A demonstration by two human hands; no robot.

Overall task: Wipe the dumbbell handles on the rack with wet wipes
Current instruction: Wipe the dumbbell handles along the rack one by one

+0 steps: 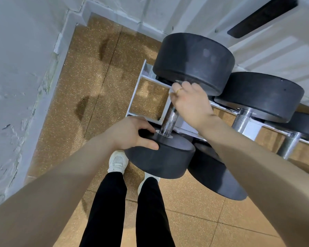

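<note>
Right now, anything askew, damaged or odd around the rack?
Dark blotches mark the speckled floor left of the rack, like damp or stains. The wall has cracked, peeling paint. The dumbbells look seated; both hands are on the nearest one.

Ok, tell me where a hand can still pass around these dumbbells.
Free: the rack openings left of the first dumbbell's handle, floor showing through, and the floor toward the wall. Crowded: that handle, with the right hand on its far end and the left hand on the near head.
</note>
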